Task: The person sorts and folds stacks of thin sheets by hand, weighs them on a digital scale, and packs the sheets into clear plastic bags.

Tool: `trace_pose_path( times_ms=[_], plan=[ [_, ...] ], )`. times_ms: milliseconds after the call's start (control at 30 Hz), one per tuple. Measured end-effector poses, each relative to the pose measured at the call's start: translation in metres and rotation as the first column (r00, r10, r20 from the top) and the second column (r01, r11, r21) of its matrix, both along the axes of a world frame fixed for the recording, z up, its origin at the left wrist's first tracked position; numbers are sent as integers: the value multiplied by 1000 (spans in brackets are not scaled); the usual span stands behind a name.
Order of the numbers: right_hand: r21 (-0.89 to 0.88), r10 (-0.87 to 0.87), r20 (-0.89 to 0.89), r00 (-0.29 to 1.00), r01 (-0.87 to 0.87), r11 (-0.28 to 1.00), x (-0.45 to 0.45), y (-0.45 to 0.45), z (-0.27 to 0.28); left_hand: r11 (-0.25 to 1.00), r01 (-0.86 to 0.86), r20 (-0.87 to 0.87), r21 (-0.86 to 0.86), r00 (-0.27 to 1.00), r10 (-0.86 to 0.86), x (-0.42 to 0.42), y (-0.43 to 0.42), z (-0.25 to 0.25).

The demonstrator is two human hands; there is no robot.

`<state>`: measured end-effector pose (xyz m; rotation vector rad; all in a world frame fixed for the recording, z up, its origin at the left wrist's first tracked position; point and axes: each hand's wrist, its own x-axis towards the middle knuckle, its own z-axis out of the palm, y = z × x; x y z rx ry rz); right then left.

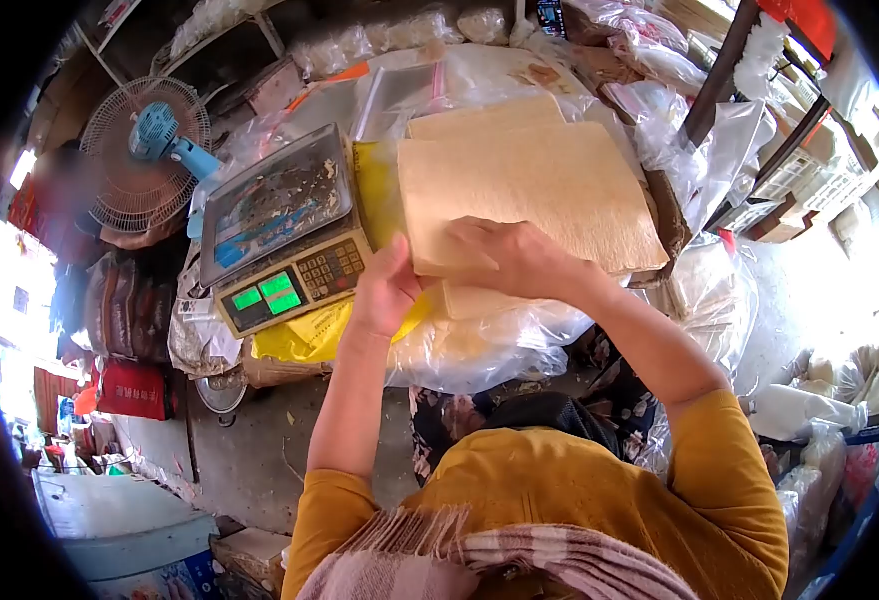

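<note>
A stack of light tan sheets lies on the table in front of me. My right hand rests over the near left part of the top sheet, its fingers blurred and pointing left. At that same corner, my left hand is closed on the sheet's left edge, thumb up; its other fingers are partly hidden. Left of the hands stands a digital scale with a worn metal pan, scattered crumbs on it and a lit green display. Yellow plastic lies under the scale, and clear plastic sits below the sheets.
Beyond the scale is a fan with a blue hub. Clear bags lie at the table's back. A dark post rises at the right, near more plastic bags. A metal bowl is below the table's left edge.
</note>
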<state>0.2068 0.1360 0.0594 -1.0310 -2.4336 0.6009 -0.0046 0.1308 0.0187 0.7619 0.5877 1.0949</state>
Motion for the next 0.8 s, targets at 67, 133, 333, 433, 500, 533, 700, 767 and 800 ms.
trace_pose_path(
  times_ms=[67,133,333,433,500,533,700,767,800],
  plan=[
    [-54,-14,-15,1000,13,998,6,8,-6,986,18,-77,166,997,-5,4,-2,-9],
    [-102,-17,-67,998,10,995,9,19,-17,980,-19,-253,200,965,70,14,-6,-10],
    [-302,-81,-86,993,52,952,12,25,-15,975,-124,-421,182,887,192,25,-7,-16],
    [-374,-114,10,993,109,921,13,23,-1,969,-132,-379,208,902,204,28,-9,-16],
    [-374,-107,47,993,117,920,14,23,2,963,-131,-402,235,889,219,29,-10,-18],
    [-366,-93,40,995,101,925,14,24,1,965,-124,-412,231,886,212,30,-10,-15],
    [-323,-69,60,996,85,943,13,25,-6,954,-175,-427,244,864,268,36,-11,-16],
    [-336,-92,73,993,111,935,12,21,-1,957,-167,-451,235,854,260,34,-12,-16],
    [-331,-95,64,993,111,937,13,21,-3,959,-165,-462,231,849,257,34,-12,-16]
  ],
)
